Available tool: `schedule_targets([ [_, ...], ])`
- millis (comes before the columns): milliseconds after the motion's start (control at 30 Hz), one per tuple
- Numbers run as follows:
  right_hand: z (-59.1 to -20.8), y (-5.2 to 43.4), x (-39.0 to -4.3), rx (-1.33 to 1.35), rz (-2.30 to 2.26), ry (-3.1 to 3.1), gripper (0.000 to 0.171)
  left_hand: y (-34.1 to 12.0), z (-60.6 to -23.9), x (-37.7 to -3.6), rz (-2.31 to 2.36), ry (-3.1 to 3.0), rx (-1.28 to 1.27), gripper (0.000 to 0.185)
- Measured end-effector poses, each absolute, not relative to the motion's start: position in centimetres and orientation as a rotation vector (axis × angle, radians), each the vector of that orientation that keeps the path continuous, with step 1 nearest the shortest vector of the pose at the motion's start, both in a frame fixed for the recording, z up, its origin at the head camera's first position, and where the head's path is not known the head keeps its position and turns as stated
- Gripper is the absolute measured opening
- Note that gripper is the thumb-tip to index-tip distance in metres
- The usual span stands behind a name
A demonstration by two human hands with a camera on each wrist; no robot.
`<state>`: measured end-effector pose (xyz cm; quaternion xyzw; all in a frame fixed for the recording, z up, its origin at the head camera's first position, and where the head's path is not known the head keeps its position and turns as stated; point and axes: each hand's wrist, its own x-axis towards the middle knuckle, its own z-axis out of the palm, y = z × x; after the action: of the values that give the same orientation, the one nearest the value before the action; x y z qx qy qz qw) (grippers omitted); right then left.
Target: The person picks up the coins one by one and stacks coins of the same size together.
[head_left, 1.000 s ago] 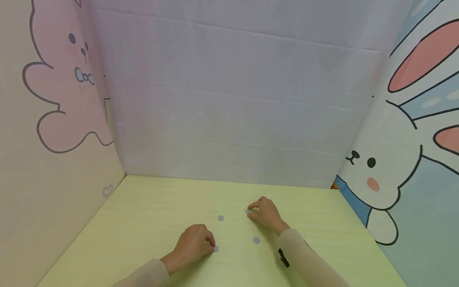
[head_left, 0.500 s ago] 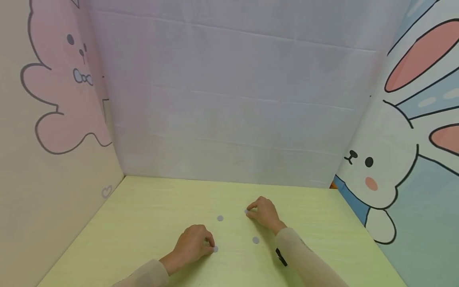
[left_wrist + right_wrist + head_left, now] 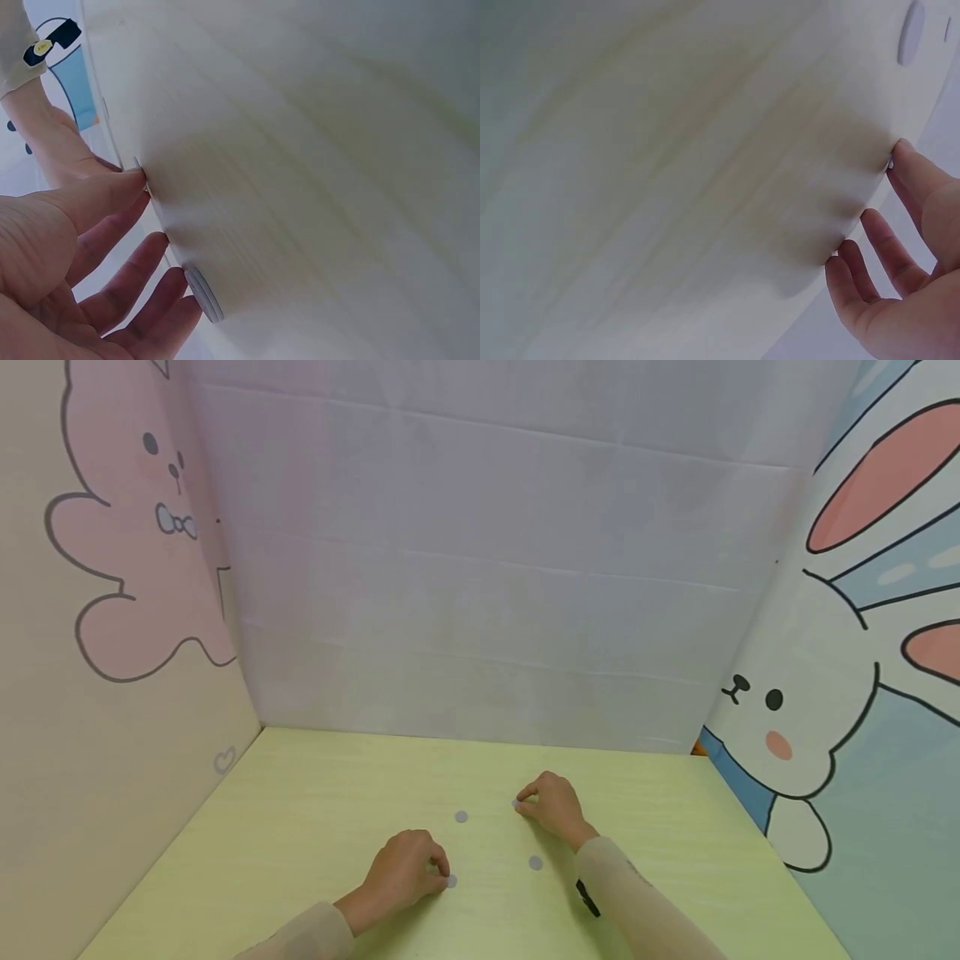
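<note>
Almost nothing moves between looks. A coin [image 3: 452,881] lies at the left hand's [image 3: 405,868] curled fingertips, pinched against the table [image 3: 300,827]; another [image 3: 517,803] sits under the right hand's [image 3: 553,803] thumb and forefinger. Two more coins [image 3: 461,817] [image 3: 536,862] lie between the hands, untouched. Both pinches look like they are settling, not lifting.

Disc [image 3: 517,804] mostly hidden under right hand's [image 3: 552,807] fingertips.
</note>
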<state>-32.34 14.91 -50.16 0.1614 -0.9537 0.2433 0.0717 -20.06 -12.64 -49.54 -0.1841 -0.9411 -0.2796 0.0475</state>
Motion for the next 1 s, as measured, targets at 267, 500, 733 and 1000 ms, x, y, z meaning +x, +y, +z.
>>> schedule_targets([
  [267, -50.36, 14.89, -32.42, 0.5, 0.74, -2.841, 0.008, -12.65, -49.41, -20.03, -0.873, -2.878, -0.557, 0.015],
  [500, -50.23, 14.9, -32.24, 0.591, 0.666, -2.805, 0.007, -12.6, -49.39, -20.11, -0.868, -2.878, -0.558, 0.015],
  [733, -49.87, 14.83, -32.16, 0.649, 0.591, -2.822, 0.008, -12.69, -49.27, -20.04, -0.867, -2.871, -0.57, 0.015],
  [1000, -49.72, 15.09, -31.9, 0.679, 0.586, -2.822, 0.008, -12.78, -49.22, -19.99, -0.874, -2.861, -0.587, 0.014],
])
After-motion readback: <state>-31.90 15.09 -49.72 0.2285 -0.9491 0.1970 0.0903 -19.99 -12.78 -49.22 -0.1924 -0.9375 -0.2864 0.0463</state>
